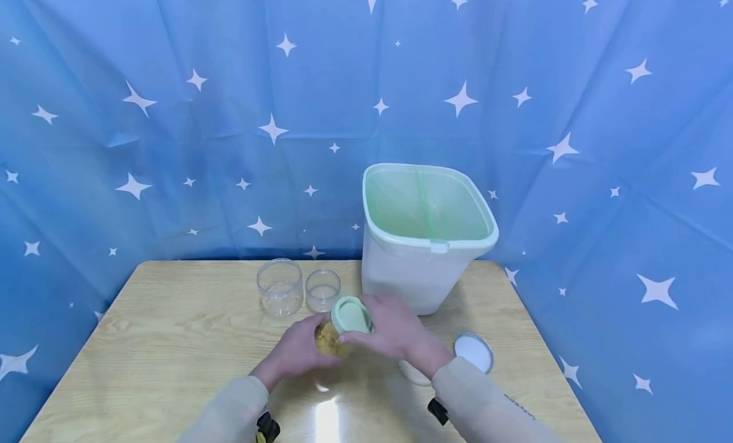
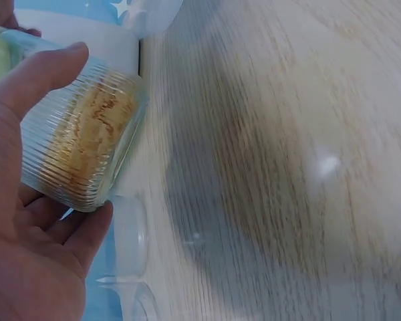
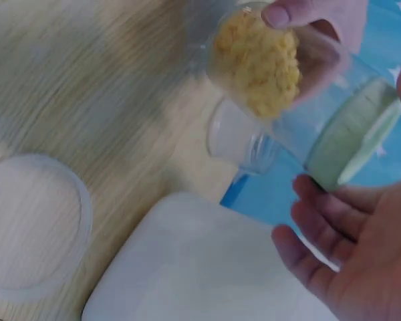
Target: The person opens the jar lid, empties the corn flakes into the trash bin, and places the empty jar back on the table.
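Observation:
Low over the table, my left hand (image 1: 300,349) grips a ribbed glass jar (image 2: 123,160) by its side, thumb across the top and fingers underneath. Yellow crumbly food (image 3: 257,63) lies in the bottom end of the jar, which is tilted. A pale green round lid (image 1: 351,316) sits on the jar's mouth. My right hand (image 1: 395,328) holds that lid by its edge, thumb on the near side and fingers around the far side. The right wrist view shows its fingertips (image 3: 307,190) at the lid's rim.
Two clear round containers, one larger (image 1: 280,296) and one smaller (image 1: 323,293), stand behind my hands. A tall white open bin (image 1: 401,271) stands at the back right. Two round lids, one rimmed (image 1: 474,352) and one partly hidden (image 1: 413,374), lie by my right forearm.

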`<action>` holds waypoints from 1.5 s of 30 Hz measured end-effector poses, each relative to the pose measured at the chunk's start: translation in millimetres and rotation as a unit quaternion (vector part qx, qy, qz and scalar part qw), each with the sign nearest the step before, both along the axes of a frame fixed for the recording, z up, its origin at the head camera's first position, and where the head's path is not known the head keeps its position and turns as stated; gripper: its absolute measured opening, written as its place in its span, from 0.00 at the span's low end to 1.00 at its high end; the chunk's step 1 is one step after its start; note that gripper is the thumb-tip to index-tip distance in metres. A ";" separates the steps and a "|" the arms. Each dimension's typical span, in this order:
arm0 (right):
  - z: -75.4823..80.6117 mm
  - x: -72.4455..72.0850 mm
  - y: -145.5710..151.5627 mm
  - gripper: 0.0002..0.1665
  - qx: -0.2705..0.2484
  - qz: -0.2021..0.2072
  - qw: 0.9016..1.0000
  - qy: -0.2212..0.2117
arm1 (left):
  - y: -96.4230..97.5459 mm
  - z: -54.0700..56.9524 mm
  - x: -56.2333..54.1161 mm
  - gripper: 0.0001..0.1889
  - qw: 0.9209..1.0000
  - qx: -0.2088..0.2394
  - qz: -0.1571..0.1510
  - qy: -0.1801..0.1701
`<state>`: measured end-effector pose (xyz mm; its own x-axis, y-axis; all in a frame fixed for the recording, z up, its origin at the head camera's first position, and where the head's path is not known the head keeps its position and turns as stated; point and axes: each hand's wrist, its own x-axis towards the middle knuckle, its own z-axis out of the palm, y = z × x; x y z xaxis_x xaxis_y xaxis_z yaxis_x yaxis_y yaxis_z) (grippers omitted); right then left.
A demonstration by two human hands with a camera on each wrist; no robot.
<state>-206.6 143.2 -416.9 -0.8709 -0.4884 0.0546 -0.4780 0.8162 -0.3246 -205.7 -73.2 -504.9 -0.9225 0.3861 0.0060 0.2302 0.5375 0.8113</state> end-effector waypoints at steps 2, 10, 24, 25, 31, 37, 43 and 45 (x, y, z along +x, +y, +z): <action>-2.9 3.3 -4.0 0.40 0.019 -0.025 0.999 0.008 | 1.3 -1.4 2.1 0.43 1.000 -0.007 -0.002 0.007; -6.8 6.8 -12.2 0.48 0.026 -0.078 0.997 0.000 | 3.4 -1.0 5.3 0.47 0.999 -0.036 -0.002 0.031; 0.8 0.2 -1.4 0.45 -0.003 0.012 1.000 -0.028 | -3.6 3.0 1.3 0.49 0.999 -0.033 -0.021 0.035; 2.4 0.1 -0.7 0.45 -0.004 0.021 0.999 -0.033 | -4.6 3.3 1.1 0.50 0.999 -0.032 -0.021 0.033; 7.5 -0.8 4.2 0.49 -0.004 0.067 0.995 -0.076 | -7.0 3.1 0.7 0.50 0.998 -0.046 -0.029 0.021; 12.3 -0.6 8.0 0.54 0.011 0.087 0.991 -0.102 | -5.4 2.3 0.9 0.47 0.997 -0.055 -0.038 0.033; 20.2 1.5 10.4 0.66 0.007 0.078 0.989 -0.127 | -2.6 6.1 0.7 0.45 0.998 -0.040 -0.042 0.025; 22.1 2.1 10.9 0.69 -0.001 0.061 0.989 -0.135 | -1.7 7.4 0.9 0.45 0.998 -0.040 -0.041 0.022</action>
<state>-204.5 154.2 -394.8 -0.7878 -0.5915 -0.1716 -0.4692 0.7569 -0.4549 -204.9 -74.8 -497.5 -0.8877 0.4603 0.0118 0.3102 0.5789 0.7541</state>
